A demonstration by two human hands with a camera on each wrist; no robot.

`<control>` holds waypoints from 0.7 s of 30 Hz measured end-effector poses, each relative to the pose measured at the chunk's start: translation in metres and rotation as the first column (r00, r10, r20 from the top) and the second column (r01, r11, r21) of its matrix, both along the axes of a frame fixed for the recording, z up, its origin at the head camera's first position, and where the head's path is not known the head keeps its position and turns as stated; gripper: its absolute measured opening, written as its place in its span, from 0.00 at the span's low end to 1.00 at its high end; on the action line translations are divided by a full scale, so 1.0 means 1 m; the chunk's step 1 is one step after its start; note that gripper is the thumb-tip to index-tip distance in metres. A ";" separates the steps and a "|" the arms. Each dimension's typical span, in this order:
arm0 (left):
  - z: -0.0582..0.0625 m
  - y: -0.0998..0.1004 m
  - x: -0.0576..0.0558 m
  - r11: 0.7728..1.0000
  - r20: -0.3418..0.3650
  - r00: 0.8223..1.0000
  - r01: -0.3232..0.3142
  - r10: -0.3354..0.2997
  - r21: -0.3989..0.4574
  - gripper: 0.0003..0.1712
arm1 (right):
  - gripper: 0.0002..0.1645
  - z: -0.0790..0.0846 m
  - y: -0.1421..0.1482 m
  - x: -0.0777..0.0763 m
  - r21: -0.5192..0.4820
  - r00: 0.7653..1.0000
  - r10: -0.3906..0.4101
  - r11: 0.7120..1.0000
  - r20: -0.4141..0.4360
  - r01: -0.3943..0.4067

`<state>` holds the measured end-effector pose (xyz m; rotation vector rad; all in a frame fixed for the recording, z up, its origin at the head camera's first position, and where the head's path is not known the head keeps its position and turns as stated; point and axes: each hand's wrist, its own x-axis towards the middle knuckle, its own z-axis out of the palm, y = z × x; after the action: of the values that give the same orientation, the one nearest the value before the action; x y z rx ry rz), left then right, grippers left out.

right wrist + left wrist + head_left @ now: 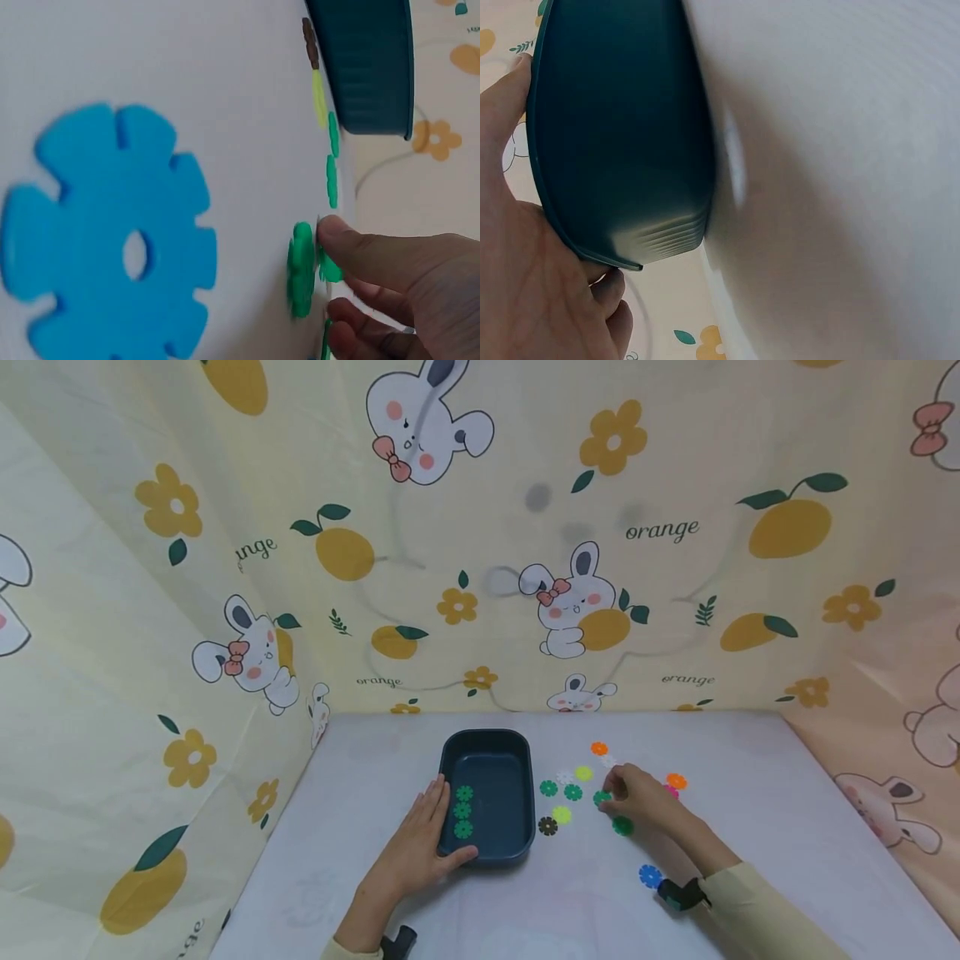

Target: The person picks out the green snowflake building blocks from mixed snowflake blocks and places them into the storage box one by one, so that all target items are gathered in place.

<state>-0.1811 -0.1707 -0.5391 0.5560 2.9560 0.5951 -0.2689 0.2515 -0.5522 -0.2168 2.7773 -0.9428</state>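
Observation:
A dark blue-green rectangular tray (497, 852) stands on the table, with three green snowflake discs (462, 811) in a row along its left side. My left hand (416, 843) holds the tray at its near left corner, fingers along the left rim and thumb over the near edge. Right of the tray, my right hand (647, 802) pinches a green snowflake disc (602, 797) between thumb and fingers, low over the table. Another green disc (622, 826) lies just below that hand. In the right wrist view, a blue snowflake disc (169, 247) looms large in front.
Between tray and right hand lie green, yellow (562, 815), white and brown (548, 826) discs. An orange disc (599, 748) lies farther back; another orange one (677, 781) and a pink one (671, 792) are beyond the right hand. A printed cloth (465, 635) rises behind the table.

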 end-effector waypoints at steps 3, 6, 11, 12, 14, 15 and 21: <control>0.001 0.000 0.000 1.000 -0.004 1.000 0.001 -0.001 -0.001 0.68 | 0.23 0.000 0.000 0.000 -0.049 0.999 0.034 0.998 -0.021 -0.035; 0.001 0.001 0.001 1.000 -0.005 1.000 0.001 -0.001 -0.001 0.68 | 0.22 -0.001 -0.001 0.001 -0.095 0.997 0.071 0.993 -0.035 -0.074; 0.002 0.000 0.001 1.000 -0.002 1.000 0.006 -0.006 0.000 0.67 | 0.17 0.001 -0.005 0.000 -0.147 0.994 0.100 0.983 -0.053 -0.107; 0.002 0.000 0.001 1.000 -0.002 1.000 0.008 -0.008 -0.003 0.67 | 0.15 0.003 -0.007 0.000 -0.163 0.994 0.096 0.981 -0.058 -0.105; 0.001 0.000 0.001 1.000 -0.001 1.000 0.009 -0.009 -0.001 0.67 | 0.13 0.007 -0.011 -0.001 -0.201 0.992 0.105 0.972 -0.076 -0.118; 0.001 0.000 0.001 1.000 0.000 1.000 0.010 -0.010 -0.004 0.67 | 0.12 0.009 -0.013 -0.001 -0.223 0.990 0.108 0.967 -0.087 -0.125; 0.002 0.000 0.001 1.000 -0.007 1.000 0.006 -0.006 0.005 0.67 | 0.10 0.027 -0.036 -0.005 -0.340 0.983 0.129 0.926 -0.128 -0.166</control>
<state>-0.1798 -0.1704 -0.5370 0.5678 2.9589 0.6010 -0.2738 0.2159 -0.5250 -0.5349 2.6139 -1.4165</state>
